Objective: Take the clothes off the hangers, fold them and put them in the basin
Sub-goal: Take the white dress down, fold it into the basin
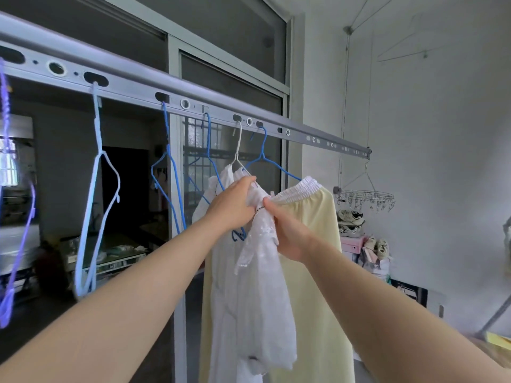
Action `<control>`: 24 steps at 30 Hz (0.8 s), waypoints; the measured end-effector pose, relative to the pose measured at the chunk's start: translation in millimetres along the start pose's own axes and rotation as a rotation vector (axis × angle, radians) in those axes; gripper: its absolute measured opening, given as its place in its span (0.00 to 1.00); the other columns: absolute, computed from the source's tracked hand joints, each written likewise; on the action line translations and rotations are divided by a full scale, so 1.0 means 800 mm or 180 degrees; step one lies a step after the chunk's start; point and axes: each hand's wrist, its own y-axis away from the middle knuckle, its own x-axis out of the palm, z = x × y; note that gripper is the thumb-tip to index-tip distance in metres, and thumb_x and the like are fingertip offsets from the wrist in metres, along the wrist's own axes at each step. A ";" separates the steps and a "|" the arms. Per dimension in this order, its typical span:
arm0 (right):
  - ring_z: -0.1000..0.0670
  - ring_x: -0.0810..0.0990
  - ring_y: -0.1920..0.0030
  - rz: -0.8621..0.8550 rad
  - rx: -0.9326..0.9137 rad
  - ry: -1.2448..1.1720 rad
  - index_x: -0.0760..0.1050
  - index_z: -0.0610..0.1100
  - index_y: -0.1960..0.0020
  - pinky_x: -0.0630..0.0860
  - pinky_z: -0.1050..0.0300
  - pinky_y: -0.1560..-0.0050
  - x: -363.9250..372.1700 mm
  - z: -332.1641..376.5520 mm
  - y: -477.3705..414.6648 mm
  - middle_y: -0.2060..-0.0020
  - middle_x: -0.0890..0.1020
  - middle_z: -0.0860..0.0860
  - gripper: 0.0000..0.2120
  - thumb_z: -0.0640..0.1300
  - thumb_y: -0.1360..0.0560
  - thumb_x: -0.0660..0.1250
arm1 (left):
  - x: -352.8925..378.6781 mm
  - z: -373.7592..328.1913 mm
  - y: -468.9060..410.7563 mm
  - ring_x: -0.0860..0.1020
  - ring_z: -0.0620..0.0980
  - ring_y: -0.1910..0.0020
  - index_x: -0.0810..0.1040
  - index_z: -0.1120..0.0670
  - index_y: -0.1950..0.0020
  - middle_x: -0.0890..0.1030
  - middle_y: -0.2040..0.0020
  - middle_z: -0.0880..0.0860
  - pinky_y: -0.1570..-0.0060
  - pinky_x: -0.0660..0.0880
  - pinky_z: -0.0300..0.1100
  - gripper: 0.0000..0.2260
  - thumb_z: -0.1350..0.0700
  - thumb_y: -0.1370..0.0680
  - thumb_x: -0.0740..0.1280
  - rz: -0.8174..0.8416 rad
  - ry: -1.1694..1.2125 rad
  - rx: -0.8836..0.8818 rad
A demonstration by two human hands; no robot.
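A white lacy garment (262,286) hangs from a white wire hanger (237,150) on the grey drying rail (193,103). My left hand (235,205) grips the garment's shoulder near the hanger. My right hand (287,230) pinches the white fabric just to the right of it. Behind hangs a pale yellow garment (318,272) with a white elastic waistband, on a blue hanger (265,156). No basin is in view.
Bare hangers dangle from the rail to the left: blue ones (168,172), a white one (96,189) and a purple one (11,217). A round clip rack (367,200) hangs at the right above shoes and boxes. A sliding glass door stands behind the rail.
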 end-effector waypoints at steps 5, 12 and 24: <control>0.51 0.79 0.65 -0.0634 -0.0292 0.0865 0.78 0.40 0.50 0.76 0.60 0.64 0.000 0.015 0.017 0.64 0.80 0.48 0.06 0.43 0.24 0.68 | -0.003 -0.013 -0.001 0.73 0.49 0.39 0.68 0.50 0.35 0.75 0.39 0.47 0.39 0.71 0.47 0.22 0.61 0.27 0.66 0.0317 0.0554 -0.0138; 0.52 0.73 0.59 -0.1790 -0.1471 0.3455 0.75 0.46 0.59 0.66 0.58 0.60 0.009 0.010 0.031 0.60 0.74 0.52 0.05 0.43 0.31 0.71 | 0.011 -0.030 0.004 0.74 0.53 0.52 0.66 0.44 0.60 0.76 0.50 0.51 0.59 0.68 0.45 0.10 0.60 0.26 0.61 0.0333 -0.0587 0.0258; 0.51 0.79 0.46 -0.1894 -0.1645 0.2137 0.58 0.64 0.29 0.77 0.58 0.45 -0.012 0.003 0.065 0.39 0.73 0.55 0.33 0.48 0.29 0.67 | 0.020 -0.028 0.022 0.75 0.57 0.52 0.66 0.51 0.69 0.76 0.56 0.53 0.63 0.68 0.45 0.14 0.68 0.28 0.58 -0.0035 -0.0937 0.0146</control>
